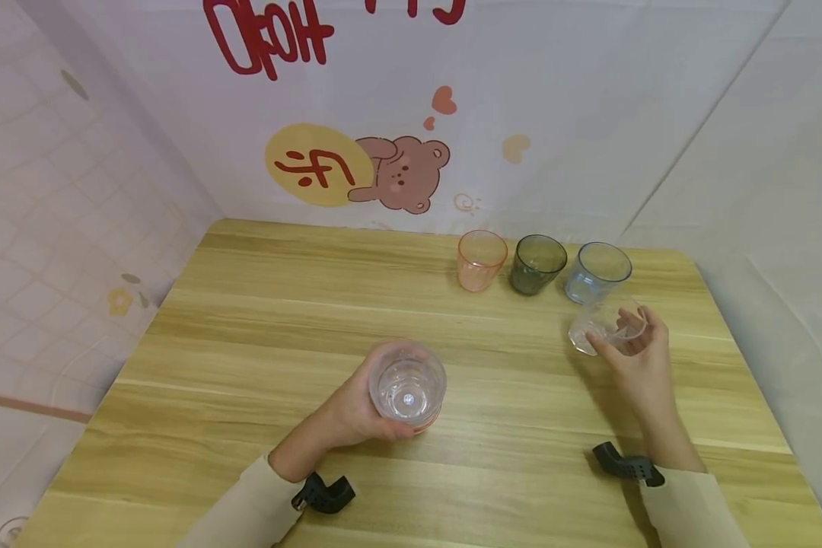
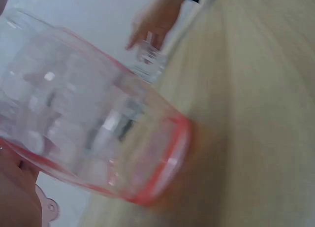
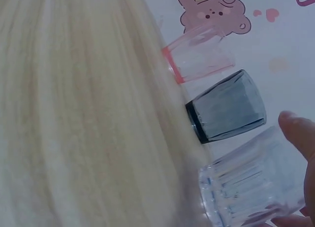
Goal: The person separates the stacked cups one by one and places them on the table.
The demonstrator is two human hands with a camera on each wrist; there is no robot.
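My left hand (image 1: 361, 403) grips a pink cup (image 2: 157, 180) with a clear cup (image 1: 409, 377) nested inside it. The nested pair is over the middle of the table, and its pink base shows in the left wrist view. At the right, my right hand (image 1: 640, 358) holds another clear cup (image 3: 251, 182) between thumb and fingers, just in front of a blue cup (image 1: 592, 278). A dark green cup (image 1: 536, 266) and another pink cup (image 1: 480, 266) stand to the left of the blue one, all upright in a row.
The wooden table (image 1: 260, 304) ends at the back against a white printed cloth (image 1: 562, 99) with a bear drawing. Both sleeves have a black wrist mount, one at the left wrist (image 1: 325, 495) and one at the right wrist (image 1: 626, 464).
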